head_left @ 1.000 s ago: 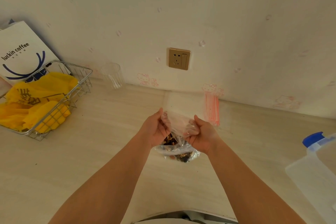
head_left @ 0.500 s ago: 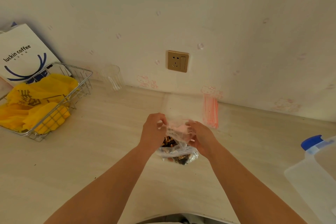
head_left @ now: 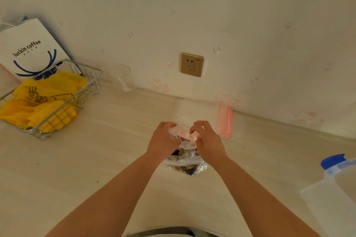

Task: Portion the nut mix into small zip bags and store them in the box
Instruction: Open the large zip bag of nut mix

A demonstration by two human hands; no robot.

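Note:
A clear plastic bag of dark nut mix (head_left: 186,165) lies on the pale counter in the middle. My left hand (head_left: 162,141) and my right hand (head_left: 209,140) hold a small clear zip bag (head_left: 183,134) with a red strip between them, just above the nut bag, fingers curled round its top edges. Behind my hands a stack of flat zip bags (head_left: 224,121) with red strips lies against the wall. The translucent storage box (head_left: 331,202) with a blue clip sits at the right edge.
A wire basket (head_left: 63,102) with yellow bags stands at the left, a white paper coffee bag (head_left: 32,50) behind it. A clear glass (head_left: 123,78) stands by the wall. A gold wall socket (head_left: 192,64) is above the counter.
Both hands have turned palms down and moved slightly forward over the small zip bag, fingers now curled over its top. The nut bag stays in place.

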